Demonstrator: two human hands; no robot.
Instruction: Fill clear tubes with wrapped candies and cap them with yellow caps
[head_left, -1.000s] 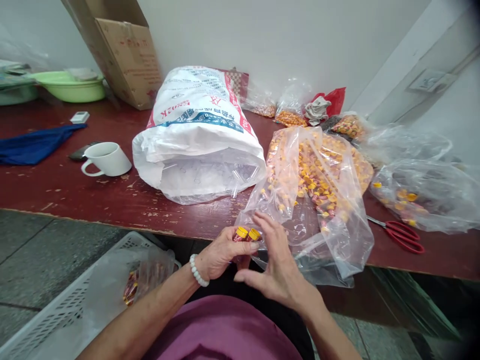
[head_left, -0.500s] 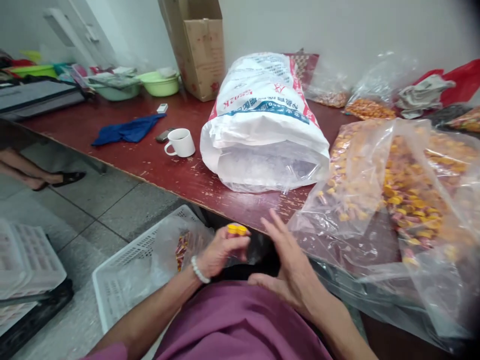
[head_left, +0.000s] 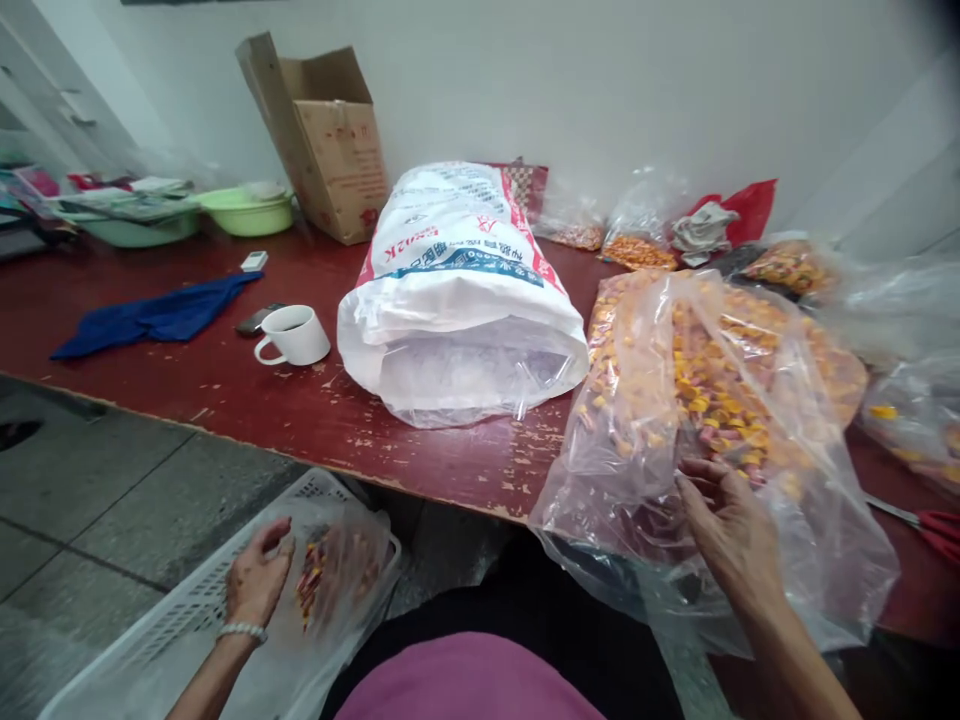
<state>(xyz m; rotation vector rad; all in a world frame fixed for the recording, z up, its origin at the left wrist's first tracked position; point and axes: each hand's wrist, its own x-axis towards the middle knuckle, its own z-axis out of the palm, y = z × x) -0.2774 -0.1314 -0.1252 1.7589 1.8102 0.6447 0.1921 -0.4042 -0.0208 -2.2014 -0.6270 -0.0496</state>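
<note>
Over the white plastic basket [head_left: 169, 625] on the lower left is my left hand [head_left: 259, 580], a beaded bracelet on its wrist. Its fingers are loosely curled and apart, and nothing shows in them. Beside it, a clear liner in the basket holds small yellow and pinkish pieces [head_left: 311, 575]. My right hand [head_left: 731, 530] is at the mouth of a large clear plastic bag [head_left: 622, 480], fingers spread and half bent near the plastic. Many small yellow-capped pieces [head_left: 720, 400] lie inside that bag. I cannot make out whether the fingertips touch it.
A white woven sack [head_left: 465, 230] lies on the red table [head_left: 450, 465]. To its left are a white mug [head_left: 300, 340], a blue cloth [head_left: 157, 315] and a cardboard box [head_left: 341, 150]. Red-handled scissors [head_left: 937, 530] lie far right. Smaller filled bags [head_left: 637, 245] line the wall.
My left hand has moved left and down over the basket, and the yellow-capped pieces it held are out of it. My right hand has moved right to the clear bag. The view has turned right.
</note>
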